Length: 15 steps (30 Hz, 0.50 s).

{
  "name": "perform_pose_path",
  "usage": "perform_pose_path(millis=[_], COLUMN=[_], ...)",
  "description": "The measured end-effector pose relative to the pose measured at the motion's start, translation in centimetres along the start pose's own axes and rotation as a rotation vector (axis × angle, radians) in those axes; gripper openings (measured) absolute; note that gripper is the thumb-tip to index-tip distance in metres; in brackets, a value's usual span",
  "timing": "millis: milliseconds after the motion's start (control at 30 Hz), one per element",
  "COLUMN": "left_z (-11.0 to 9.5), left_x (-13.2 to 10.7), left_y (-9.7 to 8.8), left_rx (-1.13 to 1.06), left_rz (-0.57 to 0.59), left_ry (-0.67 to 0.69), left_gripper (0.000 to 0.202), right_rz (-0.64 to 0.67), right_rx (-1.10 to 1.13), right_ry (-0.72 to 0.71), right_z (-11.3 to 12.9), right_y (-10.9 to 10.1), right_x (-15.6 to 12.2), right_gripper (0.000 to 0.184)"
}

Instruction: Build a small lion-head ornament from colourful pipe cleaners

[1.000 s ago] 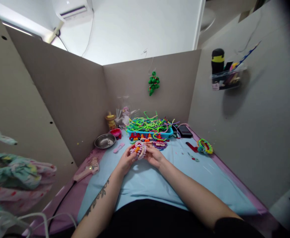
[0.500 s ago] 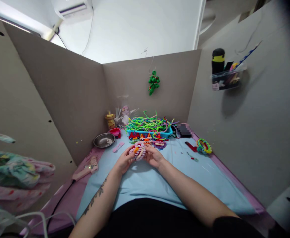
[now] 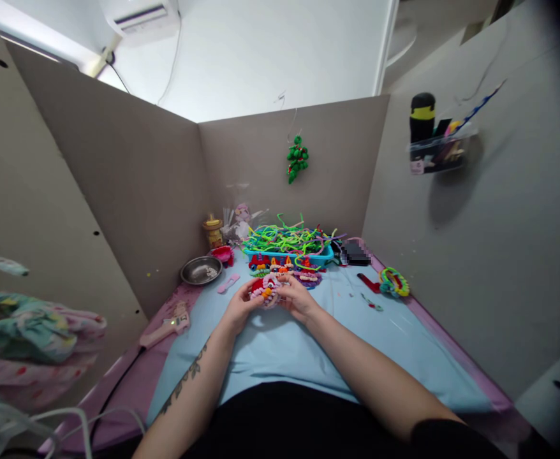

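Note:
Between my two hands is a small round figure (image 3: 267,292) made of twisted fuzzy stems, pink and red with a bit of orange and what looks like an eye. My left hand (image 3: 242,305) grips its left side, thumb on the front. On its right side the fingers of my right hand (image 3: 296,297) are closed, pinching the edge. The figure is held just above the light blue cloth (image 3: 280,350). Right behind it stand several similar colourful fuzzy figures (image 3: 280,264), partly covered by my hands.
A blue basket (image 3: 325,256) heaped with green and coloured fuzzy stems is at the back. To the left are a metal bowl (image 3: 201,271), a pink hair clip-like piece (image 3: 228,284) and a pink glue gun (image 3: 168,328) with its cord. Small snippers (image 3: 372,303) and a yellow-green coil (image 3: 395,282) lie right.
The fuzzy figure has been turned in my hands, so its red part and eye now face me where pink-white strands showed before. Both hands stay in nearly the same place.

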<state>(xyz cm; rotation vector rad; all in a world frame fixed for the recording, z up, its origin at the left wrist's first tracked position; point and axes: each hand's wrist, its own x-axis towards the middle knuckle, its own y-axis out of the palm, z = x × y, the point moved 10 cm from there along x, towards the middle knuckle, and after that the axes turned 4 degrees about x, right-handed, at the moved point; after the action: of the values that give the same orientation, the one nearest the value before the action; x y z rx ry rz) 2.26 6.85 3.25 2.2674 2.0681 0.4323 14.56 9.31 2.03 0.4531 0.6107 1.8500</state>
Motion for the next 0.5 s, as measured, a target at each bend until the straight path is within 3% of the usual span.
perform_pose_path(millis=[500], left_z=[0.18], left_x=[0.23], left_y=[-0.37], left_rx=[0.037], left_rz=[0.006], left_ry=[0.027], left_gripper=[0.060], right_rz=[-0.025], right_rx=[0.014], right_ry=[-0.011], right_z=[-0.37], right_y=[-0.43], right_x=[0.58], right_gripper=[0.033])
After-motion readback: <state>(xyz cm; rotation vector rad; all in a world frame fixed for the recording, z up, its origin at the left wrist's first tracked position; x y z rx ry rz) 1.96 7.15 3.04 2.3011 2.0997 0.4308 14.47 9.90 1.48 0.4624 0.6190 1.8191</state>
